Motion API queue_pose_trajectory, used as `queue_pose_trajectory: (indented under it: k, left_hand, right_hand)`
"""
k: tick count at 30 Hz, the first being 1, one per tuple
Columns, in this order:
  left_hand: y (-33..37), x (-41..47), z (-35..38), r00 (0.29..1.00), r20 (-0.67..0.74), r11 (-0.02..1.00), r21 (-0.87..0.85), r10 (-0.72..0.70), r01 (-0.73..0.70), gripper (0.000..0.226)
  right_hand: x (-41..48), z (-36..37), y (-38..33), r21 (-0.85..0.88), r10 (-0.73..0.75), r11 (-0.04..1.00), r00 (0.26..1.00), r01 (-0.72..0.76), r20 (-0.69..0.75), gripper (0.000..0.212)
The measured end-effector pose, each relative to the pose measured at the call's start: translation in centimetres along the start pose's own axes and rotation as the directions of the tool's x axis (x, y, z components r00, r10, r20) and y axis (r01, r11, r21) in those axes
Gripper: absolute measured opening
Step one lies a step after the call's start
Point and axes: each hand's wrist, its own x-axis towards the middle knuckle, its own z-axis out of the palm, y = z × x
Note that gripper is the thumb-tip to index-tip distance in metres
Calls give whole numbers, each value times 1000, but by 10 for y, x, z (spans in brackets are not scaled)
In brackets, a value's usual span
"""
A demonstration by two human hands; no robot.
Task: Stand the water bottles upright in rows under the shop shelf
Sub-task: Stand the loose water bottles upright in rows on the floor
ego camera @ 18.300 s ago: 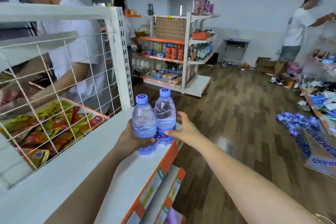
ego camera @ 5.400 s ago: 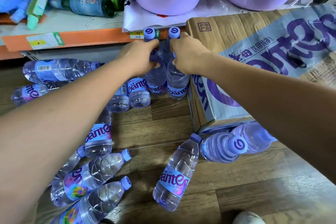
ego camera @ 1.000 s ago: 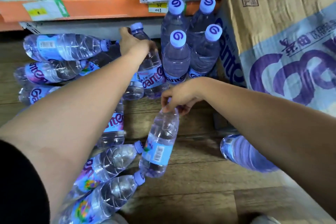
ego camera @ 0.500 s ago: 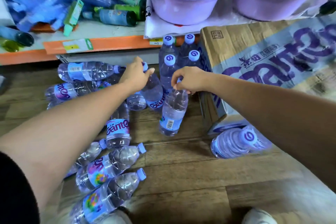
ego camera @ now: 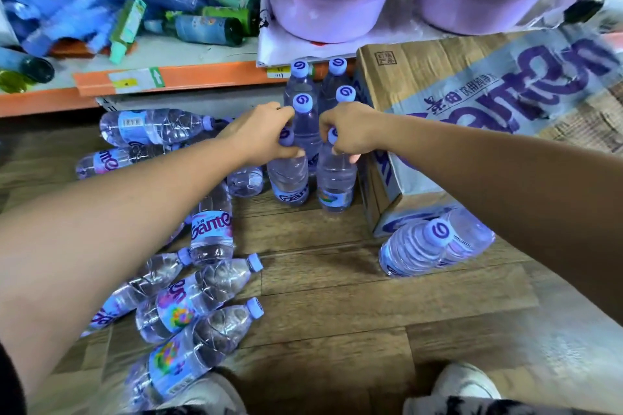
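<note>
Clear water bottles with purple caps stand upright in pairs point(ego camera: 301, 84) under the orange edge of the shop shelf point(ego camera: 202, 74). My left hand point(ego camera: 261, 135) grips the neck of an upright bottle point(ego camera: 289, 180) in front of them. My right hand point(ego camera: 350, 131) grips the neck of a second upright bottle point(ego camera: 336, 184) beside it. Both bottles touch the wooden floor, side by side. Several more bottles lie flat on the floor at the left point(ego camera: 188, 303) and behind point(ego camera: 151, 126).
A printed cardboard box point(ego camera: 472, 104) stands right of the row, with bottles point(ego camera: 421, 246) spilling from its lower corner. Two purple basins point(ego camera: 323, 7) and scattered packages sit on the shelf above. My shoes point(ego camera: 465, 384) show at the bottom edge.
Both hands brought their bottles together and stood them upright side by side in front of the standing rows; half a second ago the right-hand bottle was still tilted and nearer me.
</note>
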Motion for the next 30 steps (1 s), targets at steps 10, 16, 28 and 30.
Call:
queue_pose_trajectory:
  k: [10,16,28,30]
  left_hand:
    - [12,14,3,999,-52,997,-73,1,-5,36]
    - [15,18,4,1000,-9,995,-97,-2,1,26]
    - [15,18,7,1000,24,997,-80,5,-3,33]
    - [14,18,7,1000,22,996,-92,-14,16,35]
  right_hand:
    - [0,-1,15,-114,-76,992,986,60,-146,33]
    - [0,-4,18,-242,-90,968,990,62,-106,26]
    - [-4,0,14,-351,-39,936,997,12,-70,54]
    - [-1,1,13,-355,-46,935,994,7,-102,45]
